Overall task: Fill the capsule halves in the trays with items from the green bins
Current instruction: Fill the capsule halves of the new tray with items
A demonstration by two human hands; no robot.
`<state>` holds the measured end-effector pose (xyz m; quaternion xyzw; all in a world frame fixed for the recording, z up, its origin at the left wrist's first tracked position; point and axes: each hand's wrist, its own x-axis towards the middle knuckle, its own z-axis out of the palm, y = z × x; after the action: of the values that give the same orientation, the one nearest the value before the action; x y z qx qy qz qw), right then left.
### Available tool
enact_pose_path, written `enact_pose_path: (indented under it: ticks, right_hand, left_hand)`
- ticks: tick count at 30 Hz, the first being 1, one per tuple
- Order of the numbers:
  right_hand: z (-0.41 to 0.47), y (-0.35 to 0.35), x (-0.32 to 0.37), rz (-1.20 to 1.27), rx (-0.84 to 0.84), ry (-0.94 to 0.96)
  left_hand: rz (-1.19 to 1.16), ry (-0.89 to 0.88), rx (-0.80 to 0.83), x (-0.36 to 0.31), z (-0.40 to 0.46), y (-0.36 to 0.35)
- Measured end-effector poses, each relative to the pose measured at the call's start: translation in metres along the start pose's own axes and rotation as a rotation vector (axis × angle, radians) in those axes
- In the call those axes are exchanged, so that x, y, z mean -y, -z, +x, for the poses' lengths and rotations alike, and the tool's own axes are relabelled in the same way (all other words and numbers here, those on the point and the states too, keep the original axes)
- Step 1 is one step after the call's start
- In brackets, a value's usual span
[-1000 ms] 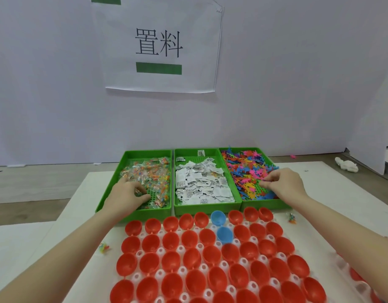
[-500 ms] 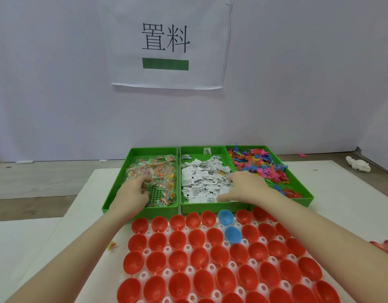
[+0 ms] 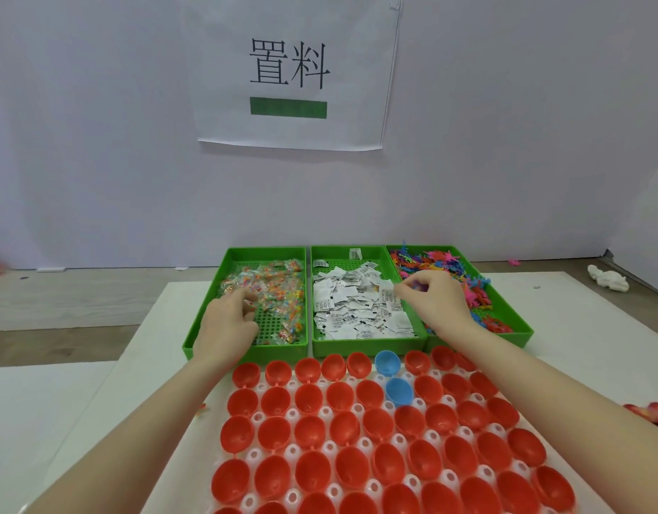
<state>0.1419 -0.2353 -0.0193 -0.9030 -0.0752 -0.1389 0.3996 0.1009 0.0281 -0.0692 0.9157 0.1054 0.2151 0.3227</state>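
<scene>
My right hand [image 3: 433,304] has come across from the bin of coloured plastic figures [image 3: 479,291] to the middle bin of white paper slips [image 3: 357,302], fingers pinching something small. Behind stands a white wall [image 3: 97,142] with a paper sign [image 3: 290,72]. The white desk [image 3: 579,328] carries three green bins [image 3: 368,348] touching the tray of red capsule halves [image 3: 357,439]. My left hand [image 3: 227,324] curls into the clear packets [image 3: 272,291]; whether it grips one I cannot tell.
</scene>
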Motion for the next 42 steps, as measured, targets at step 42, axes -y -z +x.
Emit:
enact_pose_path:
  ticks: [42]
  right_hand:
    - [-0.093,-0.004,0.133,0.920,0.568,-0.058]
  left_hand:
    - [-1.103,0.049,0.027,-0.090,-0.108,0.095]
